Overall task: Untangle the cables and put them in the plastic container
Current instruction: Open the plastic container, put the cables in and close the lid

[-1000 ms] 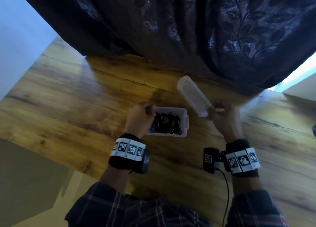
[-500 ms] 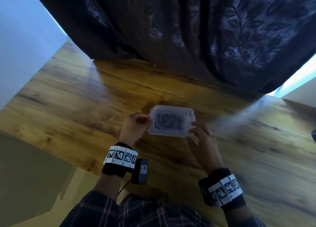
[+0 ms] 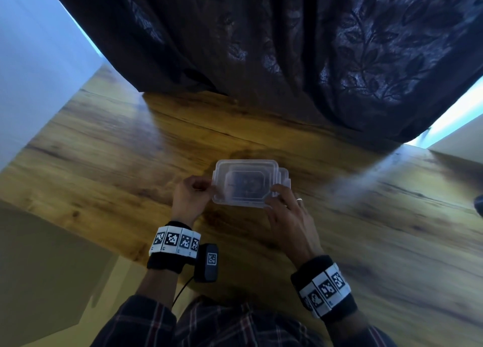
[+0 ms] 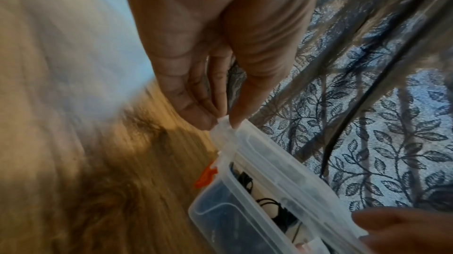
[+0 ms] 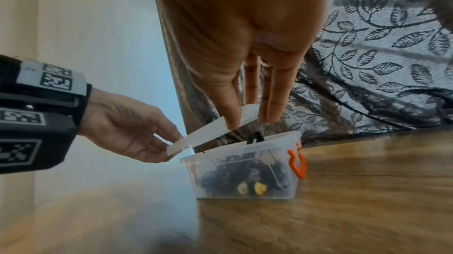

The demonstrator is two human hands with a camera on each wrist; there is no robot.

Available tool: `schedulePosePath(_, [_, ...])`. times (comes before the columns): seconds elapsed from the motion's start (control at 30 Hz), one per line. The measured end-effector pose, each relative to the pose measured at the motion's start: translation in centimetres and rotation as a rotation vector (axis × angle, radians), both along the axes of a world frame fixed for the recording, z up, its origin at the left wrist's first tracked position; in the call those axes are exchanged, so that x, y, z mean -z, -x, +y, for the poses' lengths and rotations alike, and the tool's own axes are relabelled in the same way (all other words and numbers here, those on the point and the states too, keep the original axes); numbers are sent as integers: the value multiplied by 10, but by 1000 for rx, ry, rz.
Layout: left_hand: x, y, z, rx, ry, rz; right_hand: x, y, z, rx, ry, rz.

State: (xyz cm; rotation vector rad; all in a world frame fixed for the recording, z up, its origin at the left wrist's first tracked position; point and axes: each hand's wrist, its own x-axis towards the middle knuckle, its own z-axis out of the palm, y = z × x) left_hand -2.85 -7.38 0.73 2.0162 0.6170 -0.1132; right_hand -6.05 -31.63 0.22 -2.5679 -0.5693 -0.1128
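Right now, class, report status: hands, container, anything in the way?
Left hand pinches lid edge; right hand fingers straight on it. Cables inside container. Lid tilted, not seated. One cable loop above rim.

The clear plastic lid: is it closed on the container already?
Not yet. The clear plastic lid is tilted above the clear plastic container, with a gap; the left hand pinches its edge.

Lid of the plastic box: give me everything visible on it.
The lid is a clear, rounded-rectangle plastic piece with a raised rim and stepped centre panel. It sits tilted over the box, not yet seated: the far end is raised and a gap shows. The left hand pinches a tab at its edge; the right hand rests straight fingers on top. Dark cables show through it.
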Motion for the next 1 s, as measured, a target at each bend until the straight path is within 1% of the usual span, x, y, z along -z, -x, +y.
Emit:
schedulePosePath(0.1, [8,1,9,-53,-14,44,-4,1,12,-53,6,1])
schedulePosePath(0.2, [11,1,9,-53,-18,68,-2,1,15,-51,7,16])
schedulePosePath(0.3, [9,0,1,-36,0,51,1,-1,6,-21,13,54])
schedulePosePath(0.43, [12,-4,-14,27,-14,30,5,-1,-11,39,22,52])
schedulePosePath(0.57, [17,-6,-24,48,-15,23,7,0,-22,78,-23,8])
schedulePosePath(0.67, [17,-7,-28,71,-36,20,12,0,-26,87,-69,12])
schedulePosePath(0.83, [20,-6,-31,74,-65,20,20,-3,-26,93,-106,22])
schedulePosePath(1.0, [21,-5,-33,61,-52,26,24,-4,-29,104,-126,65])
